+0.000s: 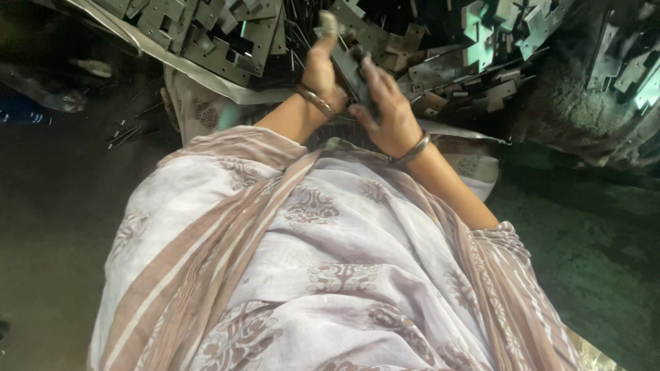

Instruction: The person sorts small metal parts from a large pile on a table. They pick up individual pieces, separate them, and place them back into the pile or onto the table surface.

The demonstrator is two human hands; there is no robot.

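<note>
My left hand (322, 69) and my right hand (385, 103) are both raised in front of me and grip one flat grey metal bracket (347, 65) between them. The left fingers wrap the bracket's upper end, the right fingers press its lower side. Each wrist wears a metal bangle. Just beyond the hands lies a heap of similar cut-out metal brackets (227, 34), spread across the top of the view.
More stamped metal pieces (481, 62) are piled to the right, and some (632, 69) rest on a dark mound at the far right. My lap is covered by pale patterned cloth (316, 275). Thin rods (127, 130) lie on the dark floor at left.
</note>
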